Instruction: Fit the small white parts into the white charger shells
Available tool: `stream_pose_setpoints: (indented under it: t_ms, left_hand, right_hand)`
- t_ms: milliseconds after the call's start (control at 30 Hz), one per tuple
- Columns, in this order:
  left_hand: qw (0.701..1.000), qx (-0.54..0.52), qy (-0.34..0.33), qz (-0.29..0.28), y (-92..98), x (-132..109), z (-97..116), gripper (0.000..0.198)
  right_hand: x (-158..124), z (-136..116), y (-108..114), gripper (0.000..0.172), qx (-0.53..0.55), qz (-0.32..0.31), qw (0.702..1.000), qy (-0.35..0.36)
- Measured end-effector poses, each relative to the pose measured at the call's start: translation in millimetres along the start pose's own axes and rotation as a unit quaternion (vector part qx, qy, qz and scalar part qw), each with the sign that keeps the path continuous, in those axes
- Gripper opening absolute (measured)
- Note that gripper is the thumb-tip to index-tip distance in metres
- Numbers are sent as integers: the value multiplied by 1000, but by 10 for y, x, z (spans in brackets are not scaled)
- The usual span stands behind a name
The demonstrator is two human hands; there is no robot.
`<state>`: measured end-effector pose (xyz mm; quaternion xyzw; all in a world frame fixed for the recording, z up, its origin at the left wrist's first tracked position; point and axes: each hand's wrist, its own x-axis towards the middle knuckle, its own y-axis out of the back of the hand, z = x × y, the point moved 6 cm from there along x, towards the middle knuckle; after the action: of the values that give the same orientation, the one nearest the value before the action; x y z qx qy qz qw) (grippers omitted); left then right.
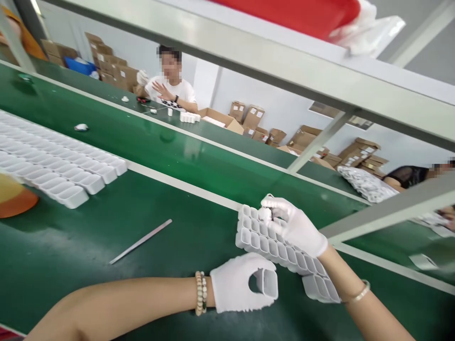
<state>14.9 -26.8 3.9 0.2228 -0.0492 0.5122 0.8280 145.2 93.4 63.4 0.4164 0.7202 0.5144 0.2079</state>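
Factory assembly line. Long green bench (pixel 149 142), rows of white plastic cases (pixel 53 163). Stacked cartons (pixel 359 154), seated co-worker (pixel 170 87).

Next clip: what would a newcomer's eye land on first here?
The two white-gloved hands at lower centre: the left hand grips a single white plastic case, while the right hand reaches onto a block of matching cases on the green table. Long rows of the same cases fill the left side.
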Motion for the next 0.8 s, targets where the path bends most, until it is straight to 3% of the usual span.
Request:
stream_pose_setpoints:
  t_ms: [133,233,400,600,800]
  left_hand:
    - [998,27,-17,61,82,-37,103,42]
    - [994,45,-20,100,125,-41,116,38]
    - [991,65,-21,119,155,-48,75,42]
    - [990,62,-63,109,156,-74,77,49]
    - [991,59,-54,107,163,-68,63,48]
  right_hand:
    - [-818,-81,90,39,115,19,992,-46]
    - [-1079,-239,76,41,181,28,983,-24]
    - [-1158,-469,75,47,175,84,979,65]
    - [-1185,-500,-23,48,149,78,983,67]
    - [-1181,-501,-46,45,147,81,984,65]
